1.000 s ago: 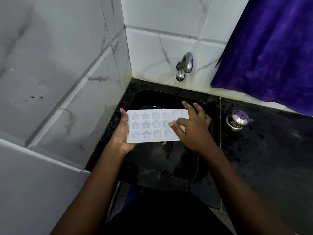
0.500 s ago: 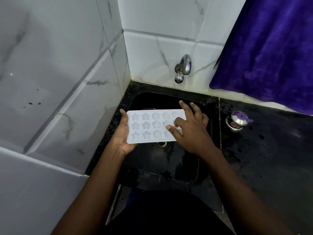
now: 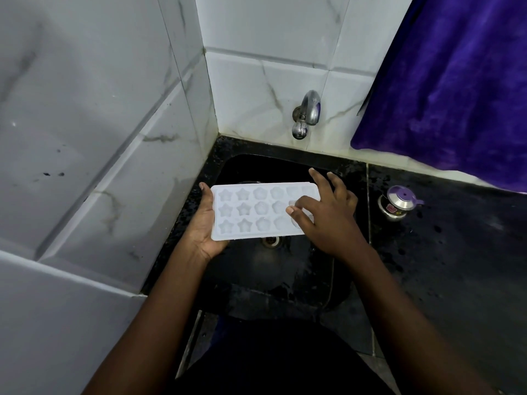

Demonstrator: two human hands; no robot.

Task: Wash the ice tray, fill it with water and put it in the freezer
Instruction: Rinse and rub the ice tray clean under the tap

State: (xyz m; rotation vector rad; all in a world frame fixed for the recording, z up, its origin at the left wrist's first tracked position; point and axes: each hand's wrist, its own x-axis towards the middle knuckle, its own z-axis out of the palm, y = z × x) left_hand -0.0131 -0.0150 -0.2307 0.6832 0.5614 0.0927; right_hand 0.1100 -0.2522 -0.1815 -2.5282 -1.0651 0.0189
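A white ice tray [image 3: 256, 210] is held level at the centre of the frame, above a black sink [image 3: 273, 269]. Its star and flower moulds face up in three rows. The left hand [image 3: 206, 223] grips the tray's left end: the thumb lies along the upper left corner and the palm and fingers wrap beneath the edge. The right hand [image 3: 328, 215] lies over the tray's right end with fingers spread and loosely curled, fingertips touching the moulds there and gripping nothing; it hides the last moulds on that side. The drain [image 3: 271, 241] shows just under the tray's lower edge, partly covered by it.

A metal tap [image 3: 306, 115] sticks out of the tiled wall [image 3: 256, 89] in the upper middle of the frame, above and beyond the tray, slightly right of its middle. No water shows at its spout. White marbled tiles fill the left half of the frame and meet the back wall in a corner at the sink's upper left.

To the right of the sink, a dark, wet-looking counter [image 3: 456, 266] carries a small metal pot with a purple lid [image 3: 399, 203], near the right hand but apart from it. A purple cloth [image 3: 456, 81] hangs in the upper right of the frame, its lower edge close above the counter. Both forearms come up from the bottom of the frame.
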